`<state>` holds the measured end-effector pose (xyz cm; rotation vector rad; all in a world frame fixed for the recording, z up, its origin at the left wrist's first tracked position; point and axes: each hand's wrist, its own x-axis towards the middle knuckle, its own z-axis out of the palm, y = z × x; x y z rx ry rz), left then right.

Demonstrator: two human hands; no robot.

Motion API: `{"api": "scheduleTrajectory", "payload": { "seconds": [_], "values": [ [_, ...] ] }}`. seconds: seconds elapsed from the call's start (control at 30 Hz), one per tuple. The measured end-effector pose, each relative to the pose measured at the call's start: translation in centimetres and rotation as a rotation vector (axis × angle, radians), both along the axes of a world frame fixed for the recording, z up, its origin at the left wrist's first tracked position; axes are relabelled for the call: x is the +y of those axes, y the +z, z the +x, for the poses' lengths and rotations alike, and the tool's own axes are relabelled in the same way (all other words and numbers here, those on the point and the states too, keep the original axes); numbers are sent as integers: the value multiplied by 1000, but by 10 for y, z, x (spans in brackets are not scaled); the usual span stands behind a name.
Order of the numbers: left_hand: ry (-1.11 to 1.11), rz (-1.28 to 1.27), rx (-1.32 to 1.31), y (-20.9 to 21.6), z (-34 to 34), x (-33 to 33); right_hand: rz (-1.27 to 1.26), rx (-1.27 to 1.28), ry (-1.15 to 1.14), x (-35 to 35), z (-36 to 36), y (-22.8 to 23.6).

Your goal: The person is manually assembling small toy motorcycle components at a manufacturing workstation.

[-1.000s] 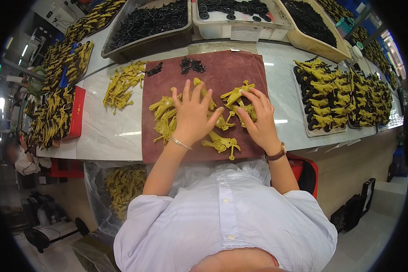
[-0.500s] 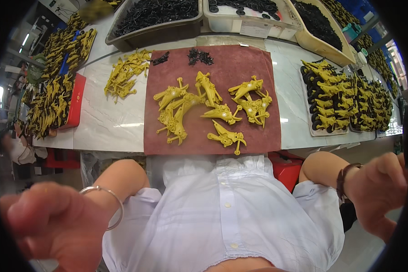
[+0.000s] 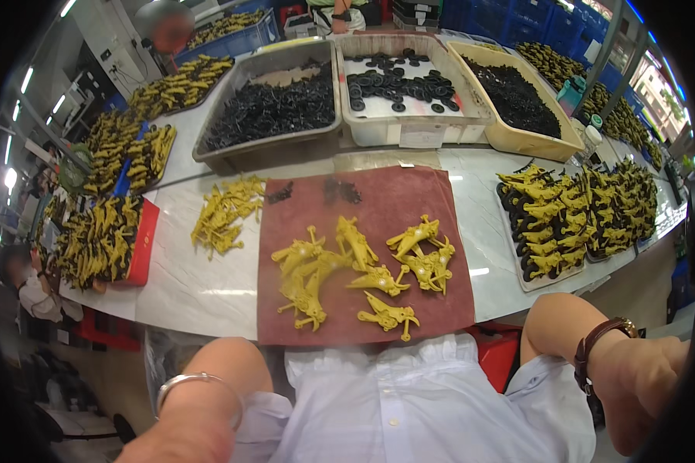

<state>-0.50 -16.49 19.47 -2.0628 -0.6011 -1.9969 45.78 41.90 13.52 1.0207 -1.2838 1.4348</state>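
Note:
My left hand (image 3: 181, 441) is raised near the lower edge, below a silver bangle, with its fingers cut off by the frame. My right hand (image 3: 642, 380) is up at the right rim, past a brown strap on the wrist; its fingers run into the dark border. Neither hand touches anything on the table. In front of me a maroon cloth (image 3: 340, 316) bears several yellow plastic parts (image 3: 388, 314) with levers and round ends, some overlapping. Two small heaps of black pieces (image 3: 343, 191) lie at its far edge. Left of the cloth is a loose yellow pile (image 3: 228, 212).
Behind the cloth stand a grey bin (image 3: 266, 143) of black pieces, a white bin (image 3: 409, 127) of black rings and a cream bin (image 3: 537, 139). Trays with yellow parts and black wheels (image 3: 544, 224) are at right. A red box (image 3: 148, 243) of yellow parts stands left.
The view has tilted upward, so the table sits lower in the picture and the bins show fully. My left hand has slid mostly out below; my right hand has turned at the rim.

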Motion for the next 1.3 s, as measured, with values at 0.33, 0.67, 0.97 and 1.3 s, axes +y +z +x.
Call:
{"api": "scheduleTrajectory", "payload": {
  "seconds": [0.33, 0.67, 0.97, 1.3],
  "values": [
    [-1, 70, 77, -10, -14, -15, 47, -58, -23, -139, -235, 97],
    [530, -729, -349, -48, -53, 211, -167, -426, -280, -171, -349, 20],
    [814, -1303, 246, -174, -67, 285, 644, -983, -913, -161, -395, -133],
    [343, -1276, -734, -159, -60, 263, 420, -848, -839, -184, -394, -111]
  ]
}}
